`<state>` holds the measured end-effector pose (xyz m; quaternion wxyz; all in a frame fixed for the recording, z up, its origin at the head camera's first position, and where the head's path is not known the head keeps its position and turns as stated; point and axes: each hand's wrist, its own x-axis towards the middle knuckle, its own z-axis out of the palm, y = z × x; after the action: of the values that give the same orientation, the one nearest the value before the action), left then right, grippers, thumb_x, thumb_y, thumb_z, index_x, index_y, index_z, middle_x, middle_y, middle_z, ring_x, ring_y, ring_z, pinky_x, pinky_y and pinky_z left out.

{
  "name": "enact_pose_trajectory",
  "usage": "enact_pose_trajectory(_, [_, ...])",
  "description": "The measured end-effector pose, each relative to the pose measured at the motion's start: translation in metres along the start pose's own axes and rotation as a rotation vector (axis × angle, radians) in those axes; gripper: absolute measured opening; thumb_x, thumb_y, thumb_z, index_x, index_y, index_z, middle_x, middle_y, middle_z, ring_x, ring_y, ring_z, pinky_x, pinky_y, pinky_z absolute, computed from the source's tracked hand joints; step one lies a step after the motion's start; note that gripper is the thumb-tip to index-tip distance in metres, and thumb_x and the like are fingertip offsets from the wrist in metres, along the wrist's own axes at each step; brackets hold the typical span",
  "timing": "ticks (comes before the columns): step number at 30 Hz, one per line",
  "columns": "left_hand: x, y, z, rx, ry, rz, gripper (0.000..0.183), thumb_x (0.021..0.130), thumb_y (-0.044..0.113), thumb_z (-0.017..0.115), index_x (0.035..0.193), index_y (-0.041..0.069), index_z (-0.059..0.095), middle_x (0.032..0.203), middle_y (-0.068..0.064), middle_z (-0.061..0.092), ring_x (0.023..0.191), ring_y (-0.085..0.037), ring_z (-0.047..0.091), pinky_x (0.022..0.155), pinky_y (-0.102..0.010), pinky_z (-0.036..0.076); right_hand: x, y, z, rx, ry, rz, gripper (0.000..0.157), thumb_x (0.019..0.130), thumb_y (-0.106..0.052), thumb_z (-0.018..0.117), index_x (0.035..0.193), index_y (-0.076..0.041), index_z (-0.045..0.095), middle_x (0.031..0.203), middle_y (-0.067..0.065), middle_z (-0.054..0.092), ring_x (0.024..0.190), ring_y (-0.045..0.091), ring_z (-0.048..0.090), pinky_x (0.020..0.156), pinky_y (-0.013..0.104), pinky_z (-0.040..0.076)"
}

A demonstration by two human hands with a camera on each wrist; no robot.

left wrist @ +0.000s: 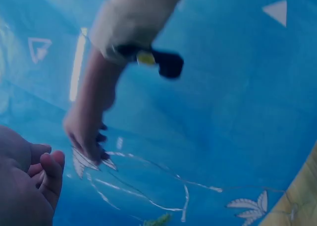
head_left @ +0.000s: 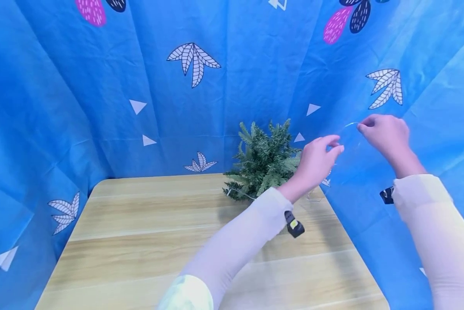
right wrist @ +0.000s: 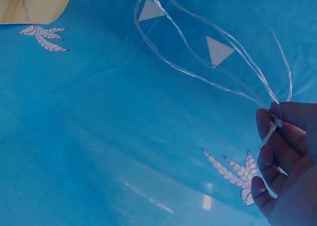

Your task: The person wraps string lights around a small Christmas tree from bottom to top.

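My right hand (head_left: pixel 385 133) pinches a looped, thin clear wire (right wrist: pixel 208 80) between thumb and fingers, off the right side of the table. The wire looks like string lights; in the left wrist view its strands (left wrist: pixel 143 161) hang from the right hand toward the table corner. Nearer the tree, my left hand (head_left: pixel 319 157) is raised with a gap between thumb and fingers, and nothing shows between them. Behind the left hand and forearm stands a small green artificial Christmas tree (head_left: pixel 264 150), its base hidden. A piece of wire (head_left: pixel 239 192) lies across its lower branches.
The tree stands at the back right of a light wooden table (head_left: pixel 146 232) with rounded corners. A blue patterned curtain (head_left: pixel 177 112) hangs behind and along both sides. More thin wire (head_left: pixel 313 199) lies near the table's right edge.
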<state>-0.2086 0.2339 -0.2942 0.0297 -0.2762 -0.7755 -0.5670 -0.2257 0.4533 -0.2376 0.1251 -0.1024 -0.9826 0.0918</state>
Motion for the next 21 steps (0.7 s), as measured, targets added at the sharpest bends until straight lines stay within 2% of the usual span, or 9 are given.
enact_pose_trajectory(4, [0.028,-0.003,0.011,0.089,-0.020,-0.025,0.038,0.102,0.032,0.060,0.140,0.028,0.060,0.110,0.015,0.070,0.067,0.000,0.053,0.062,-0.016,0.044,-0.005,-0.008,0.004,-0.012,0.057,-0.045,0.046,0.105,-0.035,0.049,0.124,0.004,0.065,0.119,0.032,0.065,0.106,0.049,0.054,0.097,0.064,0.029])
enact_pose_trajectory(7, [0.043,-0.007,0.015,0.080,-0.031,-0.044,0.040,0.103,0.030,0.058,0.143,0.028,0.057,0.103,0.014,0.069,0.053,-0.007,0.045,0.050,-0.021,0.041,-0.008,-0.015,0.008,-0.025,0.101,-0.087,0.041,0.104,-0.031,0.052,0.119,0.004,0.068,0.112,0.031,0.067,0.101,0.048,0.054,0.093,0.063,0.028])
enact_pose_trajectory(10, [0.053,-0.011,0.017,0.091,-0.029,-0.032,0.040,0.104,0.028,0.057,0.144,0.027,0.057,0.092,0.010,0.067,0.049,-0.007,0.040,0.046,-0.020,0.037,-0.013,-0.024,0.011,-0.034,0.134,-0.128,0.036,0.103,-0.027,0.056,0.116,0.003,0.070,0.107,0.029,0.069,0.096,0.044,0.053,0.089,0.061,0.028])
enact_pose_trajectory(11, [0.056,-0.012,0.017,0.094,-0.029,-0.027,0.039,0.104,0.028,0.057,0.143,0.026,0.058,0.094,0.010,0.068,0.049,-0.007,0.040,0.046,-0.020,0.036,-0.015,-0.026,0.011,-0.038,0.142,-0.138,0.034,0.103,-0.026,0.057,0.116,0.003,0.070,0.106,0.028,0.070,0.095,0.042,0.052,0.088,0.060,0.028])
enact_pose_trajectory(18, [0.066,-0.016,0.019,0.165,-0.014,0.016,0.021,0.103,0.029,0.059,0.115,0.023,0.074,0.105,0.013,0.072,0.081,-0.002,0.056,0.069,-0.016,0.044,-0.024,-0.034,0.014,-0.049,0.174,-0.169,0.031,0.101,-0.025,0.062,0.116,-0.001,0.073,0.101,0.024,0.072,0.087,0.035,0.049,0.082,0.054,0.029])
enact_pose_trajectory(21, [0.069,-0.016,0.020,0.176,-0.023,0.012,0.019,0.103,0.029,0.059,0.113,0.024,0.074,0.103,0.014,0.071,0.081,-0.002,0.056,0.068,-0.017,0.045,-0.026,-0.033,0.015,-0.028,0.181,-0.164,0.032,0.101,-0.028,0.063,0.115,-0.002,0.074,0.112,0.024,0.069,0.097,0.039,0.051,0.084,0.055,0.030])
